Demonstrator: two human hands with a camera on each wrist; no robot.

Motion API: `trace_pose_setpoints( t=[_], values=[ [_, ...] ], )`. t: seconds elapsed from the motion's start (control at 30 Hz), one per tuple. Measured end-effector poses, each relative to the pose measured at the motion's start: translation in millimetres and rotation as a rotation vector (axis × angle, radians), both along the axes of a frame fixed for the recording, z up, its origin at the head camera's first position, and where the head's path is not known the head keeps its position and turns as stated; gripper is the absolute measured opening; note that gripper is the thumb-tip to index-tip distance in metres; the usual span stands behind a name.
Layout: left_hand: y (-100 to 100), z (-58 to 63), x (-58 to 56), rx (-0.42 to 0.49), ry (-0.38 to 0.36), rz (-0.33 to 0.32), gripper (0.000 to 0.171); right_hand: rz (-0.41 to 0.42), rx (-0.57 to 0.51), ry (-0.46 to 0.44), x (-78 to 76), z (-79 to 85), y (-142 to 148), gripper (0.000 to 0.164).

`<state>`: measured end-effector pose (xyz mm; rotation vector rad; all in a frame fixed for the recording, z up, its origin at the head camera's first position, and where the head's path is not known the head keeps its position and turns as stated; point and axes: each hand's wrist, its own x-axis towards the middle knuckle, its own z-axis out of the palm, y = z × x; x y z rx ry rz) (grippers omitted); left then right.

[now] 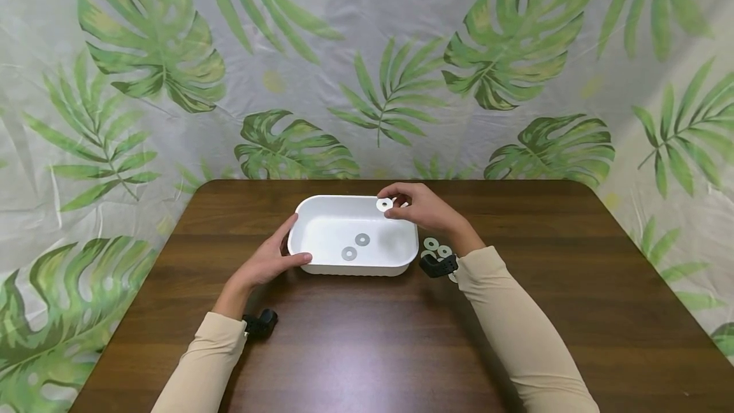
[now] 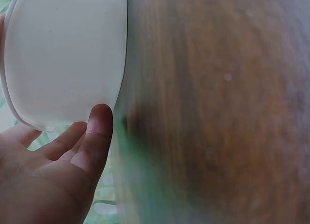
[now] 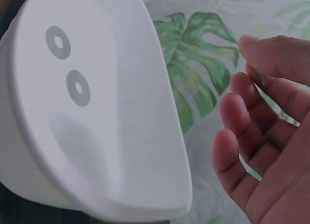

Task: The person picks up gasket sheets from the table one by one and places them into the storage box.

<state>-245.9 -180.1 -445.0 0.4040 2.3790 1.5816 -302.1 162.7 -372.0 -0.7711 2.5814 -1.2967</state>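
A white rectangular tub point(image 1: 355, 269) with rounded corners stands on the table. My left hand point(image 1: 269, 261) holds its left end, thumb on the front rim and fingers along the end wall. In the left wrist view the thumb point(image 2: 99, 129) lies at the tub's corner. Above the back right part of the tub, my right hand point(image 1: 421, 206) pinches a flat metal washer point(image 1: 380, 208) between thumb and fingers. From the right wrist only a sliver of that washer point(image 3: 261, 78) shows. Two grey washers lie on the tub's floor, one washer point(image 3: 50, 41) beside the other washer point(image 3: 85, 96).
Several more washers point(image 1: 426, 243) lie on the table right of the tub, partly hidden by the black wrist camera point(image 1: 438, 266) on the right arm. A leaf-patterned cloth point(image 1: 390, 81) hangs behind the brown wooden table point(image 1: 355, 343).
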Motion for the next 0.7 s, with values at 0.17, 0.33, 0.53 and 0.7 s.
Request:
trace_pose_setpoints(
  t=[0.17,0.33,0.53,0.7],
  values=[
    [-0.9,-0.7,0.3,0.006,0.005,-0.003,0.102,0.006,0.003,-0.011,-2.7,-0.2,-5.9,0.034],
    [-0.9,-0.4,0.1,0.001,0.009,-0.002,0.101,0.004,-0.014,-0.037,-3.7,-1.6,-10.3,0.034],
    [0.7,1.0,-0.1,0.004,-0.001,-0.006,0.101,0.016,-0.034,-0.059,-2.0,-5.5,-11.1,0.036],
    [1.1,2.5,1.4,0.003,0.002,-0.005,0.101,0.022,-0.032,-0.050,-2.4,-9.3,-10.1,0.036]
  ],
)
